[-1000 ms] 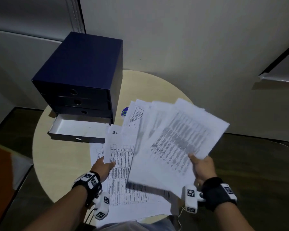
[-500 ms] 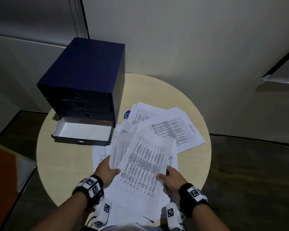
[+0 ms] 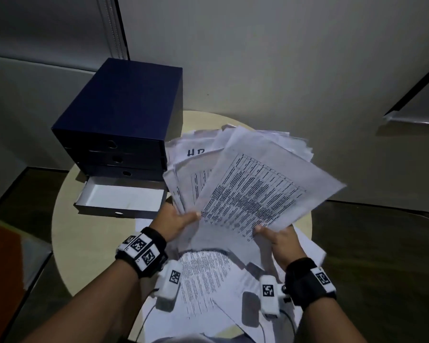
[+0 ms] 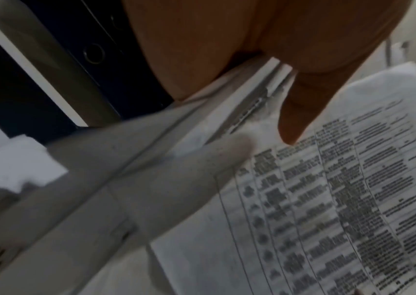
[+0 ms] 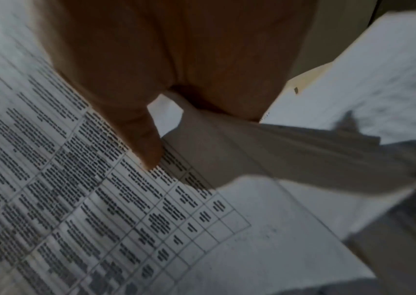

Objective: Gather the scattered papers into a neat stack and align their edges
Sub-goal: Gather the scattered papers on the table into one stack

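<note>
A fanned, uneven bundle of printed papers [image 3: 253, 184] is lifted above the round table [image 3: 89, 243], tilted up toward the wall. My left hand [image 3: 176, 220] grips its lower left edge, thumb on top [image 4: 295, 121]. My right hand [image 3: 280, 241] pinches the lower right corner, thumb on the printed table sheet [image 5: 146, 147]. The bundle's sheets [image 4: 328, 199] are splayed, edges not lined up. More loose papers [image 3: 206, 285] lie on the table under my wrists, some overhanging the near edge.
A dark blue drawer box [image 3: 124, 117] stands on the table's left back, its bottom drawer [image 3: 122, 199] pulled out and empty. A pale wall rises close behind. Dark floor surrounds the table, with an orange and white object [image 3: 3, 263] at left.
Half a second ago both hands were low on papers lying on the table. Now they have raised a large fanned bundle off the table, covering the sheets that lay further back.
</note>
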`<action>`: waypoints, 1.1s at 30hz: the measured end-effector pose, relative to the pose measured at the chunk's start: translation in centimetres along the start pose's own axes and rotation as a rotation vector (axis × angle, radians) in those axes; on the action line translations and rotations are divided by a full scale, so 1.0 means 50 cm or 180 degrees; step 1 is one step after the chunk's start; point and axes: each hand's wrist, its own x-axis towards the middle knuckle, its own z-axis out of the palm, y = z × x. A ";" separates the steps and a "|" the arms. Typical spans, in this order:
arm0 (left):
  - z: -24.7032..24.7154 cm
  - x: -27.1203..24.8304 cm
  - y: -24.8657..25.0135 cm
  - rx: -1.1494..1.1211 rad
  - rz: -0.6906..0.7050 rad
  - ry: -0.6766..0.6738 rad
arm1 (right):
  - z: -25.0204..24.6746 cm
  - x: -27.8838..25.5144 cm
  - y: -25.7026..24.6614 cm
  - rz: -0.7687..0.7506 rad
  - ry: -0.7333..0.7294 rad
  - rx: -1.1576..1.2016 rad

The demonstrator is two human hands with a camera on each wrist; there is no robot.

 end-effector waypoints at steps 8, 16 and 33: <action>0.037 -0.007 -0.061 0.0563 0.0032 -0.0211 | 0.019 0.001 0.118 0.0985 -0.0136 -0.1110; 0.040 0.011 -0.093 0.0918 -0.0031 0.0146 | -0.003 -0.003 0.138 0.0421 0.0482 -0.1915; 0.037 -0.008 -0.222 0.1082 -0.1148 0.0057 | -0.026 -0.028 0.177 0.0751 0.0017 -0.1283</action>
